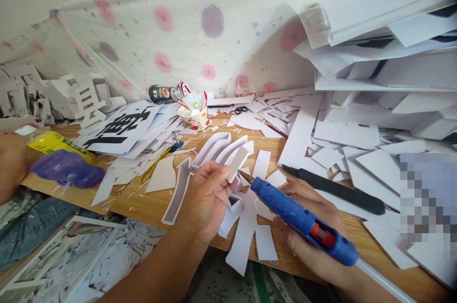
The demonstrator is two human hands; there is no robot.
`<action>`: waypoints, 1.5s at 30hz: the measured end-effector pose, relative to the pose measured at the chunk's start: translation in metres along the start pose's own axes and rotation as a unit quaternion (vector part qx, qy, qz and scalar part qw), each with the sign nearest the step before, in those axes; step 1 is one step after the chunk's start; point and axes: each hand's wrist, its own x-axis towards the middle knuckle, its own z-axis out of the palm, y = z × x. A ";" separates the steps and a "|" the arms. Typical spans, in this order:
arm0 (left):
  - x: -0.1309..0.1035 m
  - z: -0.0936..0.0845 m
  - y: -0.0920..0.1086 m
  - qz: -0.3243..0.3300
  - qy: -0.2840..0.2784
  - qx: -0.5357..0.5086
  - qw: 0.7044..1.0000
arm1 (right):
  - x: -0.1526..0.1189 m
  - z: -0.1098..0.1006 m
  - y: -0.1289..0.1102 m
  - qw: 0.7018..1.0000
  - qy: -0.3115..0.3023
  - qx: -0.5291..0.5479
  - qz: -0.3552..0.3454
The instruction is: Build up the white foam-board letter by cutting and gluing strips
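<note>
My left hand (209,198) pinches a small white foam-board strip (237,162) between thumb and fingers, above the wooden table. In my right hand (307,231) is a blue hot glue gun (296,212) with a red part inside and a glue stick trailing from its back end. Its metal tip points left and sits close to the strip; whether they touch I cannot tell. Behind and beside my left hand stand curved white box-like pieces (177,191) with raised side walls. Flat white cut pieces (246,241) lie under and between my hands.
A paper cup (194,117) with tubes and a dark bottle (162,94) stand at the back. Printed sheets (121,124), a yellow bottle (60,143) and a purple plastic item (67,168) lie left, near another person's arm. A black-handled tool (335,189) and stacked boards (385,65) are right.
</note>
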 end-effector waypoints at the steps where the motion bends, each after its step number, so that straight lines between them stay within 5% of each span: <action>1: 0.000 0.000 0.000 0.006 0.001 0.005 1.000 | -0.002 0.000 0.001 1.000 -0.006 0.005 0.003; 32: -0.004 0.000 0.001 0.018 -0.035 0.035 0.999 | 0.004 -0.004 -0.002 0.997 0.059 -0.039 0.019; 45: -0.001 -0.002 0.001 0.022 -0.015 0.029 0.999 | -0.002 0.000 0.003 1.000 0.000 -0.001 0.014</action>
